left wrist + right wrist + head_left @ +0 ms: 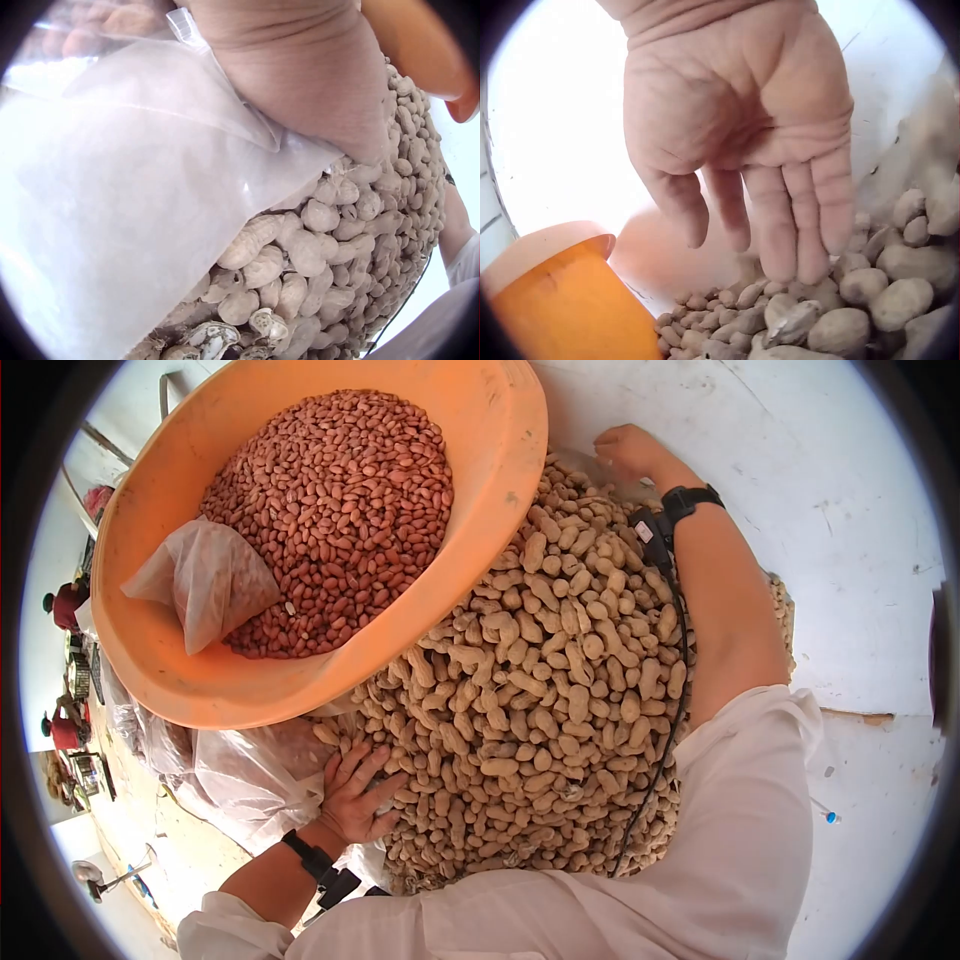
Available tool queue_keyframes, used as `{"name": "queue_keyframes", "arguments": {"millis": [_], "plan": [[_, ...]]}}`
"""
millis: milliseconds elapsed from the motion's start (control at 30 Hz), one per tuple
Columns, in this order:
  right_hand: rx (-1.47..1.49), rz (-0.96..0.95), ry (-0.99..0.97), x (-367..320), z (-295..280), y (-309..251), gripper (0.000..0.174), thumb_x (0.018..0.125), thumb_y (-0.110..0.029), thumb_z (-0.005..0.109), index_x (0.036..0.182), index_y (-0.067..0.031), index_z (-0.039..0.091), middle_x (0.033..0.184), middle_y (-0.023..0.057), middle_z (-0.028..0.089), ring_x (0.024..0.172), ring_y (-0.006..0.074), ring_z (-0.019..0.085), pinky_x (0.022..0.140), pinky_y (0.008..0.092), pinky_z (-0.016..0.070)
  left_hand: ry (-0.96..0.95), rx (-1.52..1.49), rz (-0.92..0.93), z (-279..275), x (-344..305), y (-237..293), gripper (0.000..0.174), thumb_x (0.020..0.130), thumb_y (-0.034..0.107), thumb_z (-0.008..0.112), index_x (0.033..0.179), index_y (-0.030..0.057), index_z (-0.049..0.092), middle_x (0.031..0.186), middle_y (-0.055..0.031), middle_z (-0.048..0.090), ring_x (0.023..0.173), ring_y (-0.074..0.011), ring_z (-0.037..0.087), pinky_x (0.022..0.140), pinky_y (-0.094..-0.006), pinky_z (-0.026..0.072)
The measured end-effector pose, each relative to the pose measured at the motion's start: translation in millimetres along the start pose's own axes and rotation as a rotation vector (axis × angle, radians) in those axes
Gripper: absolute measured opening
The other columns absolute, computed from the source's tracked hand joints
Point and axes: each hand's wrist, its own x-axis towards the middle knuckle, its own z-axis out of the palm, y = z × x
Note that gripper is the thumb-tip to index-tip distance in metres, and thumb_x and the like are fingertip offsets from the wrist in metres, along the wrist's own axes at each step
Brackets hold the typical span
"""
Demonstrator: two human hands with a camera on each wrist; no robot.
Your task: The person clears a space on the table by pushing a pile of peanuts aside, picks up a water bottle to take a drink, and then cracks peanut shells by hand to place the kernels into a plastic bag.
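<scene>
A large heap of unshelled peanuts (540, 700) lies in front of the person. The left hand (355, 795) rests at its near left side with fingers spread, beside a clear plastic bag (270, 760). In the left wrist view, the bag's film (135, 172) passes under the heel of that hand. At the far end of the heap, the right hand (635, 452) reaches along the edge by the white wall. The right wrist view shows its palm (742, 97) bare and its fingers extended loosely down toward the peanuts, holding nothing.
An orange basin (500, 460) of red shelled peanuts (340, 510) leans over the heap's left side, with a small plastic bag (215, 580) inside. A black cable (672, 730) runs across the heap. Two people (68, 605) are far left.
</scene>
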Motion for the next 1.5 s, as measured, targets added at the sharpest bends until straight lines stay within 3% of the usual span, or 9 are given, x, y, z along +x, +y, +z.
{"name": "queue_keyframes", "arguments": {"millis": [100, 300, 400, 600, 700, 800, 900, 1167, 1500], "plan": [[-0.594, -0.291, 0.018, 41, 22, 26, 0.033, 0.086, -0.024, 0.052, 0.108, -0.0007, 0.062, 0.102, 0.0171, 0.064, 0.09, 0.0318, 0.062, 0.082, 0.0412, 0.0484, -0.01, 0.01, -0.009, -1, 0, 1, 0.041, 0.074, 0.041, 0.06, 0.11, 0.0231, 0.064, 0.136, -0.0076, 0.044, 0.125, -0.0291, 0.037, 0.099, -0.0459, 0.0247], [-0.532, -0.005, -0.043, 48, 30, 18, 0.03, 0.086, -0.023, 0.051, 0.096, -0.0002, 0.066, 0.105, 0.0181, 0.063, 0.094, 0.0344, 0.059, 0.083, 0.0439, 0.0466, -0.02, 0.025, -0.019, 0, 0, 2, 0.042, 0.072, 0.041, 0.061, 0.111, 0.0241, 0.064, 0.136, -0.0069, 0.044, 0.126, -0.028, 0.037, 0.101, -0.0448, 0.0224], [-0.962, -0.278, 0.026, 76, 34, 43, 0.025, 0.084, -0.024, 0.054, 0.082, -0.0051, 0.069, 0.089, 0.0125, 0.067, 0.077, 0.0313, 0.061, 0.074, 0.0405, 0.0488, -0.023, 0.024, -0.014, 0, -1, 0, 0.042, 0.073, 0.041, 0.061, 0.111, 0.024, 0.064, 0.136, -0.0072, 0.043, 0.126, -0.0289, 0.037, 0.101, -0.0453, 0.0227], [-0.306, -0.436, 0.356, 28, 14, 31, 0.024, 0.083, -0.019, 0.054, 0.093, -0.0034, 0.068, 0.08, 0.0172, 0.065, 0.072, 0.0304, 0.062, 0.066, 0.0374, 0.0513, -0.024, 0.008, -0.016, 1, -1, 0, 0.04, 0.075, 0.042, 0.058, 0.108, 0.0226, 0.065, 0.136, -0.0082, 0.044, 0.125, -0.0301, 0.037, 0.099, -0.0465, 0.0235], [-0.01, -0.191, -0.121, -24, -8, -6, 0.029, 0.088, -0.03, 0.055, 0.104, -0.0087, 0.066, 0.078, 0.0093, 0.065, 0.067, 0.0178, 0.061, 0.063, 0.0315, 0.0498, 0.009, 0.059, -0.002, 0, 2, 3, 0.039, 0.077, 0.044, 0.055, 0.104, 0.0183, 0.067, 0.134, -0.0103, 0.045, 0.124, -0.0307, 0.038, 0.099, -0.0461, 0.0241], [0.12, -0.223, -0.167, -78, -34, -15, 0.033, 0.088, -0.034, 0.055, 0.106, -0.0086, 0.065, 0.07, 0.0061, 0.061, 0.065, 0.0129, 0.058, 0.062, 0.0299, 0.0485, 0.053, 0.031, 0.01, 3, 4, 5, 0.041, 0.079, 0.045, 0.052, 0.1, 0.0138, 0.068, 0.132, -0.0129, 0.047, 0.123, -0.0319, 0.039, 0.098, -0.0458, 0.0244], [0.169, -0.278, 0.224, -101, -61, 46, 0.03, 0.087, -0.032, 0.055, 0.104, -0.0093, 0.066, 0.064, 0.0046, 0.058, 0.063, 0.0116, 0.056, 0.062, 0.028, 0.0475, 0.073, 0.039, 0.03, 3, 8, 8, 0.043, 0.082, 0.045, 0.048, 0.099, 0.0104, 0.068, 0.13, -0.0149, 0.048, 0.122, -0.0341, 0.04, 0.099, -0.0459, 0.0242], [-0.508, 0.565, 0.485, -176, -111, 292, 0.055, 0.08, -0.044, 0.052, 0.125, -0.0108, 0.054, 0.126, 0.0135, 0.053, 0.116, 0.0281, 0.05, 0.096, 0.0372, 0.041, 0.077, 0.069, 0.04, 5, 8, 11, 0.046, 0.083, 0.046, 0.045, 0.097, 0.0076, 0.067, 0.129, -0.0177, 0.048, 0.12, -0.0376, 0.042, 0.099, -0.0473, 0.0239], [-0.138, 0.645, 0.247, -151, -88, 333, 0.057, 0.085, -0.044, 0.05, 0.134, -0.0145, 0.044, 0.134, 0.0104, 0.047, 0.114, 0.0275, 0.052, 0.093, 0.0381, 0.0432, 0.036, 0.098, 0.04, 8, 7, 8, 0.047, 0.085, 0.048, 0.042, 0.098, 0.0093, 0.065, 0.133, -0.0165, 0.044, 0.119, -0.0402, 0.041, 0.098, -0.0492, 0.0244]]}}
